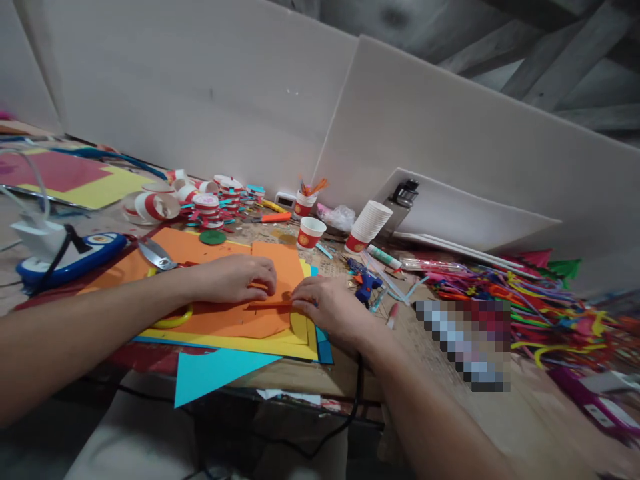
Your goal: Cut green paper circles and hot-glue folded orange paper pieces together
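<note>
My right hand (325, 305) pinches the right end of a narrow folded or rolled strip of orange paper (270, 306). Just above the strip's left part is my left hand (235, 277), its fingers curled down against the orange sheet; what they grip, if anything, is hidden. Beneath both hands lies the orange sheet (225, 322), on top of yellow paper (295, 348) and blue paper. Scissors (159, 255) with yellow handles rest partly under my left forearm. A light blue paper piece (215, 373) juts over the table's front edge.
Behind the hands stand a paper cup (311, 233), a stack of cups (369, 227) and a cup of orange sticks (304, 202). A blue glue gun (367, 283) lies right, near colourful pipe cleaners (550, 307). A blue power strip (75, 260) sits left. A black cable (358, 393) hangs in front.
</note>
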Demonstrator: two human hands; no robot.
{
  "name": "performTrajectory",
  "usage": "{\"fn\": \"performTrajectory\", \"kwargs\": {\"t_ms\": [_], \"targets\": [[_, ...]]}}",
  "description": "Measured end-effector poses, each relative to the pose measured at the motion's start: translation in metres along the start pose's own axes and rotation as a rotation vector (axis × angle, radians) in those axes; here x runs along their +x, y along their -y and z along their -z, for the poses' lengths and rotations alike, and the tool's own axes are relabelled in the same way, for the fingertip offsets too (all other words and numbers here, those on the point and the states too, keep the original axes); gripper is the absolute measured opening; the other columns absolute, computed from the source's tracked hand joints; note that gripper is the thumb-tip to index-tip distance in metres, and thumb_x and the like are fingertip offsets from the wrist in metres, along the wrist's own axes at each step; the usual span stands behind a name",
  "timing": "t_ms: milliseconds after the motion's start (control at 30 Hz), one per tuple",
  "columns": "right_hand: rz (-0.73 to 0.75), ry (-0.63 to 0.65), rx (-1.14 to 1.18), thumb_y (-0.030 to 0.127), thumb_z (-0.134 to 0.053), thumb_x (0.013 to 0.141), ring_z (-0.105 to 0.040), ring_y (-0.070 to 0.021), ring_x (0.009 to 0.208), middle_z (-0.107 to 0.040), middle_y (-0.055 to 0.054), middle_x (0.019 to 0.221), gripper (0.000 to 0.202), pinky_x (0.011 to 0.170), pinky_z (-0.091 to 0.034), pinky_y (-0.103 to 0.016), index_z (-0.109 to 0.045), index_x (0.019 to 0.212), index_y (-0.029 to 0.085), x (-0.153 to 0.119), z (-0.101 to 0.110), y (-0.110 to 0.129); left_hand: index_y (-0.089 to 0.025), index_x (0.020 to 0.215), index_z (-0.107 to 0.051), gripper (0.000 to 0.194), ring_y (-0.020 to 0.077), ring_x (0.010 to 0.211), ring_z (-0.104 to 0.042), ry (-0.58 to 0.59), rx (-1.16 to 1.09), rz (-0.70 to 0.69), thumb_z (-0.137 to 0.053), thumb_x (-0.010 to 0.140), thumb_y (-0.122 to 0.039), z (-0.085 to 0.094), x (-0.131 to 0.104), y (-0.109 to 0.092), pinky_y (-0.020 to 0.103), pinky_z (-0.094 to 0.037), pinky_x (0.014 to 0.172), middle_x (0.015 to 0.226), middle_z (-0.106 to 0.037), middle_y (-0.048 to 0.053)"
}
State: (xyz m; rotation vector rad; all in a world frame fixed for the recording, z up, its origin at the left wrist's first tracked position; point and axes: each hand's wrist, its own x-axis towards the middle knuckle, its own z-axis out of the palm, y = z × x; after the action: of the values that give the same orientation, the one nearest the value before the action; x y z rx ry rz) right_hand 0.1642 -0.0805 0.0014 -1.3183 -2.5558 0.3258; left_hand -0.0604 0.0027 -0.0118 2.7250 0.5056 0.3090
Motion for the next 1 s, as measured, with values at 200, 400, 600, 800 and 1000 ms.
{"fn": "performTrajectory", "kwargs": {"t_ms": [200,400,600,800,1000], "targets": [[-0.331,-0.076,0.159,0.019,-0.068,0.077,-0.064,-0.0140,0.073,-0.074,-0.003,0.081,0.008,0.067,-0.043,-0.024,-0.076,0.079,0.018,0.004,-0.004,0.006,-0.021,0.096,-0.072,0.024,0.0143,0.097,-0.063,0.045,-0.008,-0.010,-0.052,0.086,-0.013,0.006,0.001,0.003,0.021,-0.042,0.087,0.108,-0.069,0.002],[-0.503,-0.072,0.490,0.027,-0.075,0.068,-0.057,-0.0116,0.060,-0.071,-0.002,0.068,0.013,0.054,-0.039,-0.022,-0.074,0.071,0.015,0.010,-0.012,-0.008,-0.020,0.101,-0.072,0.030,0.0146,0.098,-0.063,0.079,-0.033,0.015,-0.048,0.084,-0.010,0.011,0.001,0.004,0.020,-0.042,0.089,0.111,-0.070,0.003],[-0.551,-0.111,0.688,0.034,-0.079,0.059,-0.051,-0.0085,0.055,-0.068,0.000,0.063,0.023,0.052,-0.035,-0.021,-0.070,0.064,0.014,0.013,-0.019,-0.018,-0.017,0.109,-0.068,0.041,0.0176,0.106,-0.060,0.137,-0.057,0.005,-0.044,0.077,-0.008,0.019,-0.002,0.004,0.023,-0.040,0.095,0.122,-0.065,0.006],[-0.565,-0.129,0.784,0.035,-0.081,0.055,-0.051,-0.0082,0.054,-0.065,0.000,0.060,0.026,0.052,-0.035,-0.021,-0.068,0.062,0.014,0.012,-0.020,-0.019,-0.016,0.111,-0.066,0.040,0.0201,0.106,-0.059,0.128,-0.017,-0.007,-0.053,0.073,-0.014,0.019,-0.004,0.000,0.026,-0.041,0.094,0.119,-0.065,0.007],[-0.555,-0.145,0.816,0.042,-0.083,0.054,-0.053,-0.0089,0.057,-0.065,0.000,0.063,0.034,0.055,-0.038,-0.021,-0.066,0.064,0.014,0.011,-0.022,-0.018,-0.018,0.105,-0.069,0.036,0.0165,0.099,-0.062,0.053,-0.004,0.012,-0.055,0.072,-0.009,0.010,-0.003,0.003,0.022,-0.044,0.087,0.113,-0.068,0.005]]}}
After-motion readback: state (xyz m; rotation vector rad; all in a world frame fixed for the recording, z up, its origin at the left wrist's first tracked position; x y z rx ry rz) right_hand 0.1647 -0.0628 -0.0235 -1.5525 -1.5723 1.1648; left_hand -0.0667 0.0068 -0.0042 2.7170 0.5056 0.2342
